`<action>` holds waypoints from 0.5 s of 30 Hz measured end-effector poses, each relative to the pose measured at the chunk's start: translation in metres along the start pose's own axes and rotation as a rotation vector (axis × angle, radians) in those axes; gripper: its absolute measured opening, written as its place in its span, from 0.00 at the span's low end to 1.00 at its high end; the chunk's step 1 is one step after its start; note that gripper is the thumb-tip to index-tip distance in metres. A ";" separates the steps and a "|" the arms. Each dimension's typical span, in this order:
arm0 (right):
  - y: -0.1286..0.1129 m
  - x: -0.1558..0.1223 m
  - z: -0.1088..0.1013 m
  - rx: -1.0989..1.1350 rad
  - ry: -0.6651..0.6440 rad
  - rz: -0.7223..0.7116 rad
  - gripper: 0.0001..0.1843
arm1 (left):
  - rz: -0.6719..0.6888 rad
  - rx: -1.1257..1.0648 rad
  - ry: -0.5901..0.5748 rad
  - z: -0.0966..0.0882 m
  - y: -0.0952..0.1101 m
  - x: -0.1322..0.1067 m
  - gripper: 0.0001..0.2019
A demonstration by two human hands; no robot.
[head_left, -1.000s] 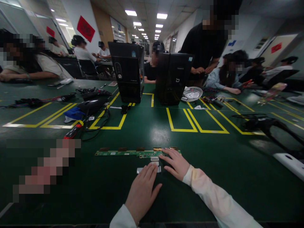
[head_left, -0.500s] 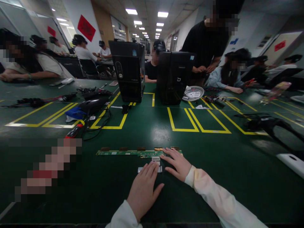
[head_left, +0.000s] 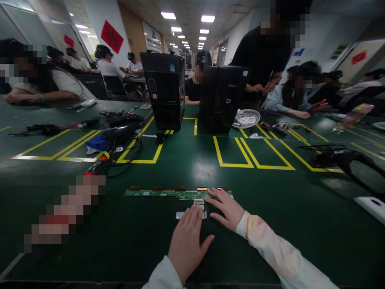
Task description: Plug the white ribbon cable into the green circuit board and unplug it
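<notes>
A long, narrow green circuit board (head_left: 164, 193) with brown-gold tabs along its far edge lies flat on the dark green table (head_left: 120, 241). My right hand (head_left: 225, 208) rests with fingers spread over the board's right end. My left hand (head_left: 188, 241) lies flat just in front of the board, fingers stretched out and thumb apart. Its fingertips touch a small whitish flat piece (head_left: 180, 215), partly hidden under them. Between those fingertips and the board sits a pale connector (head_left: 198, 202). What lies beneath either palm is hidden.
Two black computer towers (head_left: 164, 92) stand at the back. Left are a screwdriver with a red-black handle (head_left: 96, 165), a blue-and-black tool (head_left: 98, 144) and cables. A white basket (head_left: 247, 118) stands right of the towers. A black stand (head_left: 339, 156) is at right. Several people sit around.
My left hand has shifted slightly right and its thumb is spread a little further. My right hand stays on the board. The whole view has moved slightly.
</notes>
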State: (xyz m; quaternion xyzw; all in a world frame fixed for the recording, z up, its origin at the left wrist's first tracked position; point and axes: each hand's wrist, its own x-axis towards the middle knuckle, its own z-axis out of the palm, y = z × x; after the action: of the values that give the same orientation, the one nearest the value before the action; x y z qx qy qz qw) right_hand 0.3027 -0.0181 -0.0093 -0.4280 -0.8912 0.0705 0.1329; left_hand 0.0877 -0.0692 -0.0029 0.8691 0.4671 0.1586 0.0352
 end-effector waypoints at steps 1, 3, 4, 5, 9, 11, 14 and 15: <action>0.000 0.000 0.000 0.003 0.000 -0.002 0.28 | -0.002 -0.005 -0.001 0.001 0.000 0.000 0.30; 0.000 0.000 -0.001 0.010 -0.003 -0.005 0.28 | -0.007 -0.013 -0.020 0.000 -0.001 0.000 0.30; 0.000 0.000 -0.001 0.013 -0.006 -0.006 0.28 | -0.008 -0.016 -0.034 -0.001 -0.001 0.000 0.31; 0.000 0.000 -0.001 0.016 -0.009 -0.007 0.28 | -0.008 -0.020 -0.048 -0.002 -0.002 0.001 0.31; -0.001 0.000 -0.001 0.023 -0.016 0.000 0.28 | -0.016 -0.035 -0.083 -0.005 -0.003 0.004 0.31; -0.001 -0.001 -0.001 0.024 -0.021 0.002 0.29 | -0.019 -0.032 -0.086 -0.004 -0.003 0.004 0.31; -0.001 -0.001 -0.001 0.022 -0.025 -0.001 0.29 | -0.023 -0.019 -0.073 0.000 -0.001 0.004 0.32; -0.001 -0.001 -0.001 0.020 -0.024 -0.002 0.29 | -0.028 -0.016 -0.064 0.002 0.000 0.003 0.33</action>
State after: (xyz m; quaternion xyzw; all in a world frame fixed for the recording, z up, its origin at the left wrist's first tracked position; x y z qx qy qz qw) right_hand 0.3026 -0.0192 -0.0077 -0.4248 -0.8924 0.0843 0.1267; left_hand 0.0900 -0.0663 -0.0041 0.8667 0.4767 0.1340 0.0594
